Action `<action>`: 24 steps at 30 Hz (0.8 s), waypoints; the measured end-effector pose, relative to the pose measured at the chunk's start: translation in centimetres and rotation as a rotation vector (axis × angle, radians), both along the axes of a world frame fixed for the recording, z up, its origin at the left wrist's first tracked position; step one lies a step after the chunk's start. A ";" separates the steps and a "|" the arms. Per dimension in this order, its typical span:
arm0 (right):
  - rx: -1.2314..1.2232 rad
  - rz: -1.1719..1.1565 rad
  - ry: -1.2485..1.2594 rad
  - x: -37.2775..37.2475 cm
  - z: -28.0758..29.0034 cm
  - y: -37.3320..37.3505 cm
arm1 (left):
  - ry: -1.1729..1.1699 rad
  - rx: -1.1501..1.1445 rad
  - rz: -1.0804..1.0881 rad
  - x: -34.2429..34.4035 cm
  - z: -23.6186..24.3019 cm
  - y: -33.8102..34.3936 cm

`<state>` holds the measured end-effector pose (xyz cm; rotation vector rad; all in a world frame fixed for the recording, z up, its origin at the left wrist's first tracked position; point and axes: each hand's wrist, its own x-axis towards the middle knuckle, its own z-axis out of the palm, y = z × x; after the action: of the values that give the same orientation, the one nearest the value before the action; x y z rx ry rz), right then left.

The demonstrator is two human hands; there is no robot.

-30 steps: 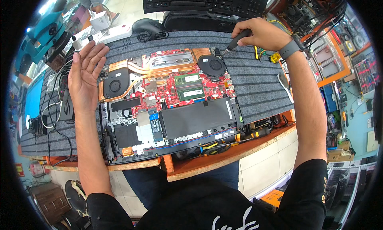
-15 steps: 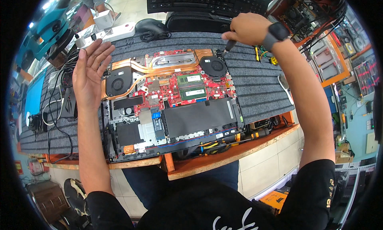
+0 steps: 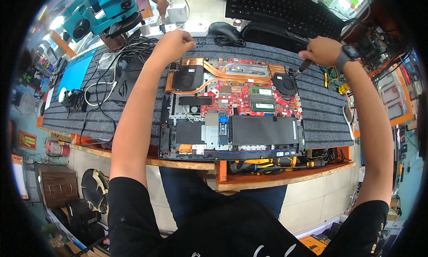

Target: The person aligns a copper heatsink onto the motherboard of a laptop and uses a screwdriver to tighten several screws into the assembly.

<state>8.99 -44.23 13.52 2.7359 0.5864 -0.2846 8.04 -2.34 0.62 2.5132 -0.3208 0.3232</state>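
An opened laptop base lies on the ribbed grey mat, showing its red circuit board, copper heat pipes, two black fans and a wide black battery. My right hand grips a screwdriver with a dark handle. Its tip points down beside the right fan, at the laptop's far right corner. Beyond the far left corner hovers my left hand, its fingers curled together. Whether anything small sits between those fingers is hidden.
Behind the laptop stand a black keyboard, a black mouse and a white power strip. A teal microscope and tangled black cables are at left. Tools fill the open drawer below the mat's front edge.
My left hand has gone from open and upright to curled, farther over the laptop's far left corner. The right hand keeps the screwdriver near the same corner. The view has shifted left.
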 end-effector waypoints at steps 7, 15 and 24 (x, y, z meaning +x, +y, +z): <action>0.023 0.031 -0.001 0.1 -0.5 -0.1 | 0.149 0.371 0.032 3.4 -1.7 -0.4; -0.140 -0.133 0.033 -0.8 0.0 1.2 | 0.108 0.381 0.068 3.2 -2.1 -0.5; -0.140 -0.163 -0.016 -0.7 -0.3 1.6 | 0.029 -0.468 0.023 -4.2 0.7 -0.4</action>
<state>8.29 -42.60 13.25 2.6504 0.3260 -0.3298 3.87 -2.73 1.32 2.0604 -0.1792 0.3269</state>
